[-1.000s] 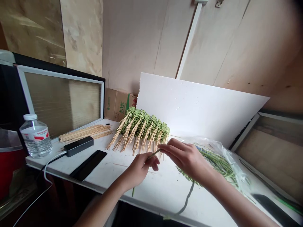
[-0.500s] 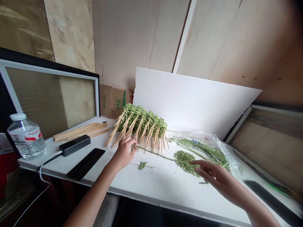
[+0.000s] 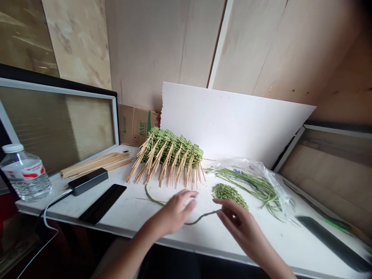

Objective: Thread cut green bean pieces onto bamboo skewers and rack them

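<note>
A long green bean (image 3: 200, 219) stretches across the front of the white table in a loose curve. My right hand (image 3: 240, 223) pinches its right end between thumb and fingers. Over the bean's middle is my left hand (image 3: 174, 213), slightly blurred, thumb and fingers apart; the bean passes behind it and comes out on the left. Just behind my right hand lies a heap of short-cut bean pieces (image 3: 228, 193). Beyond my left hand stands a stack of skewered bean pieces (image 3: 177, 149), its bare stick ends pointing toward me. A thin stick (image 3: 142, 199) lies partly behind my left hand.
Loose wooden sticks (image 3: 95, 164), a black box with a cable (image 3: 88, 181) and a phone (image 3: 103, 203) lie left, near a water bottle (image 3: 26, 174). Whole long beans (image 3: 250, 184) rest on a plastic bag (image 3: 279, 190) at right. A white board (image 3: 232, 124) leans behind.
My left hand has let go of the bean's left end and moved right and nearer me. My right hand has moved left with its end. The bean, taut before, now curves loosely.
</note>
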A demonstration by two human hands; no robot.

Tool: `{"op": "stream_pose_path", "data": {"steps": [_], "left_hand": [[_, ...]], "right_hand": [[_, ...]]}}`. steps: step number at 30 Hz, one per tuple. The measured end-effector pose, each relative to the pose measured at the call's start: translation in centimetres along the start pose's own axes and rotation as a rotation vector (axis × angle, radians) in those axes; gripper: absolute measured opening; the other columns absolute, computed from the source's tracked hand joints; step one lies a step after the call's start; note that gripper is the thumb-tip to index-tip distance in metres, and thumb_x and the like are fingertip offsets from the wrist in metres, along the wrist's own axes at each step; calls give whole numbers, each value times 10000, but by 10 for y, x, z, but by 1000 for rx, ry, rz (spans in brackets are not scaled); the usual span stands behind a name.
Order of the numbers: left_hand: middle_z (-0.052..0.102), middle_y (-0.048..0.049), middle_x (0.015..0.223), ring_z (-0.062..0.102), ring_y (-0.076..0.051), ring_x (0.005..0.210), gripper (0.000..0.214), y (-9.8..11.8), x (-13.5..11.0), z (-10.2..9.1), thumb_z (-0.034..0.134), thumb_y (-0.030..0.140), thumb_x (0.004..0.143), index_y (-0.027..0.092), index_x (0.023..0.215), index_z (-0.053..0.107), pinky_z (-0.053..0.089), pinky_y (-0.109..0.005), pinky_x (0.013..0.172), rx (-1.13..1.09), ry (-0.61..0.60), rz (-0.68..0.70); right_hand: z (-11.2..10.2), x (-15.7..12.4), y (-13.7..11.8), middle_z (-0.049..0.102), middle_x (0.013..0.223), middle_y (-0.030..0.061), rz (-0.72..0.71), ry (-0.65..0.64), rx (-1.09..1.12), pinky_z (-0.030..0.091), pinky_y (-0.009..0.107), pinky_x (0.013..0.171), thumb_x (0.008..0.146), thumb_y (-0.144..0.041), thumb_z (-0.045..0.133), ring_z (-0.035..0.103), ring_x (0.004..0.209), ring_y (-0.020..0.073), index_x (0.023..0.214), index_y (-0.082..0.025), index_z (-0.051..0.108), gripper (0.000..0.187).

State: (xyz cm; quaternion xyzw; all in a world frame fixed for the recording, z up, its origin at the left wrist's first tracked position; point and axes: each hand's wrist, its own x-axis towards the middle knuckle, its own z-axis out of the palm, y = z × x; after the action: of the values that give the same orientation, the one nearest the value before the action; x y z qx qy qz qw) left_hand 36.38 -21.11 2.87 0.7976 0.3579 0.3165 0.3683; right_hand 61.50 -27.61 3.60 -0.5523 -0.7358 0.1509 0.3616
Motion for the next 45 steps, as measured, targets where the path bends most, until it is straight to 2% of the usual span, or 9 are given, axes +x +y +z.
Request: {"op": "stream_pose_path", "data": {"steps": [2,4,8,13,22,25,30,37,45], "left_hand": [[646,-62,1387,607,-260,1256,414,23,-5,19,511,473,1029,293,1387,612,468,-345,1023,-164,-91,45],[758,-60,1124,697,-234,1043,330,32,-7,33,577,472,1000,242,1179,731,512,-310,911,-239,-101,83],[761,-44,812,710,-201,805,258,24,-3,35,627,376,980,181,915,782,522,-284,787,-225,9,67],[762,-47,801,711,-203,791,219,14,4,13,656,355,957,184,908,784,520,-287,767,-177,116,56],[765,-72,863,716,-232,845,262,6,6,-2,628,401,967,182,921,763,526,-327,792,-110,34,-15],[757,-75,894,722,-234,873,314,11,3,2,636,459,964,175,1067,723,532,-343,837,-189,0,-27],[738,-113,999,754,-221,826,497,25,-1,25,576,548,987,152,1284,613,554,-340,790,-536,-155,-31],[720,-91,781,727,-202,654,451,26,0,44,684,538,918,105,1005,773,532,-281,601,-545,25,-39],[771,-111,800,754,-231,713,392,31,-3,41,751,465,885,109,1045,788,576,-308,650,-527,19,-58]], "right_hand": [[12,-4,-2,644,839,43,-50,-9,31,449,272,557,1016,-415,531,510,620,149,1370,-228,560,402],[17,-7,-4,648,881,39,-84,-25,52,459,264,576,1015,-375,535,511,637,142,1420,-253,504,424],[7,-9,-8,629,857,15,-64,-40,69,468,250,554,978,-371,606,492,604,123,1443,-265,485,492],[-21,-5,-14,674,847,53,-34,7,129,533,269,582,951,-431,650,610,682,160,1191,-210,683,328],[-32,-5,-11,731,934,79,-56,101,138,571,307,646,946,-405,672,675,808,208,1004,-219,752,210],[-25,-6,-11,732,933,75,-94,112,117,546,309,634,947,-380,676,665,809,208,982,-228,754,174],[-10,-8,-13,714,899,74,-172,90,148,533,300,611,965,-346,657,643,830,210,1005,-243,760,151],[-5,-8,-17,718,859,63,-224,109,132,519,307,602,956,-322,678,608,768,197,989,-241,759,119],[-10,-9,-21,709,820,66,-281,156,67,520,313,590,945,-330,694,589,751,206,943,-240,749,106]]}}
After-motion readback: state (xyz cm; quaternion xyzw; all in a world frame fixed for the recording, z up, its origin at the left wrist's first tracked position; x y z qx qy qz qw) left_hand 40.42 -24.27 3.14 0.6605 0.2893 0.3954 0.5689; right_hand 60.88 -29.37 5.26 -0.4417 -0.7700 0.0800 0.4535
